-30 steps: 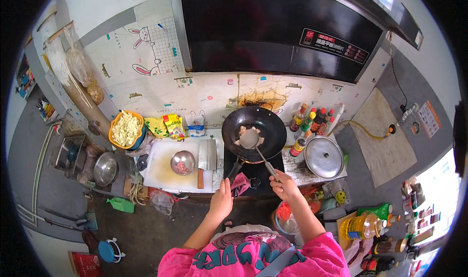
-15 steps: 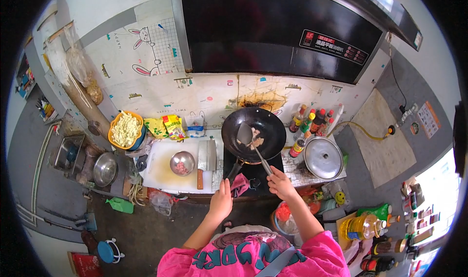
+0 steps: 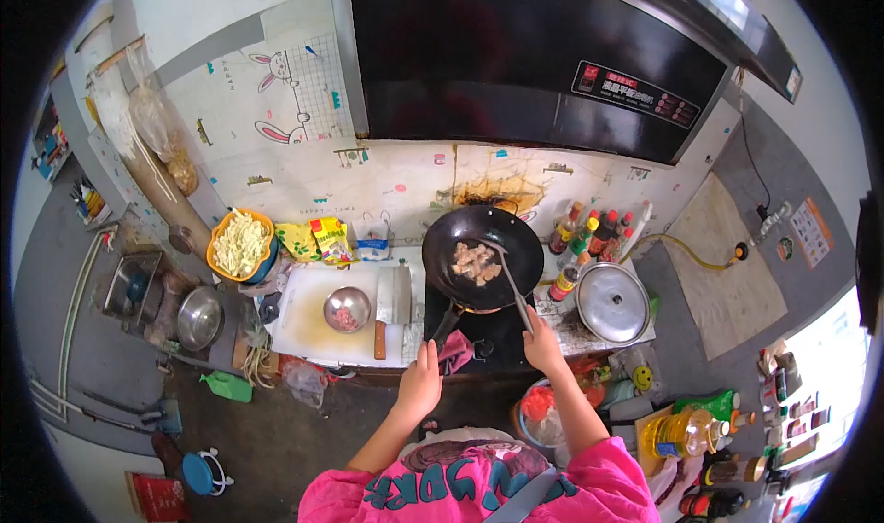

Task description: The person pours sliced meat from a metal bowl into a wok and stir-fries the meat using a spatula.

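Overhead, as seen from the room, the left hand (image 3: 421, 387) grasps the wok (image 3: 483, 258)'s handle while the right hand (image 3: 542, 343) grips a spatula (image 3: 516, 288) beside browned meat (image 3: 476, 262).

A bright pink top (image 3: 479, 486) with dark teal lettering and a printed figure is worn. A grey-blue strap (image 3: 534, 495) is worn over it.

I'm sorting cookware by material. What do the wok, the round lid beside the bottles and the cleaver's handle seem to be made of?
Wok: dark metal with a slight sheen; iron or coated, I can't tell.
Round lid: silvery metal, steel or aluminium, judging by its bright reflections.
Cleaver's handle: probably wood, from its warm brown, fairly matte look.
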Demonstrator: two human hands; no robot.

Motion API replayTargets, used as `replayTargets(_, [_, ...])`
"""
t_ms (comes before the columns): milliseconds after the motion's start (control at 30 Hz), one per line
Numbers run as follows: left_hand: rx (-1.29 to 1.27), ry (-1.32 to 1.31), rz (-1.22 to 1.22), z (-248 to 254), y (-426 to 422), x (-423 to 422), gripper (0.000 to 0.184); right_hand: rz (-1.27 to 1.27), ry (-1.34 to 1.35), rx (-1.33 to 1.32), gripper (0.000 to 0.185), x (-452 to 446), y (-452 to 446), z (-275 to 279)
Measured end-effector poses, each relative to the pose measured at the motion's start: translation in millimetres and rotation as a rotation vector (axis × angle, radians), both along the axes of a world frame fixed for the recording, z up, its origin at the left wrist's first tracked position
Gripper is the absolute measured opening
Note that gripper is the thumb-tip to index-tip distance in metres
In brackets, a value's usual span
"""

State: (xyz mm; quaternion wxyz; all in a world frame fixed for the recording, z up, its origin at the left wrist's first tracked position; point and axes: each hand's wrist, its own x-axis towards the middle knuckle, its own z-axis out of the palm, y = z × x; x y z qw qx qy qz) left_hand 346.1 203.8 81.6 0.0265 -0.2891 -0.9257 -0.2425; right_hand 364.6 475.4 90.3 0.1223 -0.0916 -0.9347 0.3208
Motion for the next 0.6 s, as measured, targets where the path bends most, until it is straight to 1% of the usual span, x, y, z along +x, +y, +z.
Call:
replayTargets(100, [0.004, 0.009, -0.001, -3, 0, 0, 0.068, -0.063, -0.109, 0.113, 0.057, 1, -1, 6])
replayTargets(200, [-0.008, 0.009, 0.000, -2, 0, 0, 0.068, -0.071, -0.194, 0.155, 0.059, 2, -1, 6])
replayTargets(300, [-0.007, 0.010, 0.005, -3, 0, 0, 0.068, -0.047, -0.164, 0.218, 0.062, 8, 1, 2])
replayTargets(500, [-0.003, 0.006, 0.008, -2, 0, 0, 0.068, -0.047, -0.231, 0.241, 0.059, 27, 3, 20])
replayTargets(533, [-0.002, 0.006, 0.008, -3, 0, 0, 0.068, -0.033, -0.198, 0.200, 0.059, 29, 5, 24])
replayTargets(600, [-0.001, 0.006, 0.007, -3, 0, 0, 0.068, -0.053, -0.190, 0.202, 0.058, 28, 5, 30])
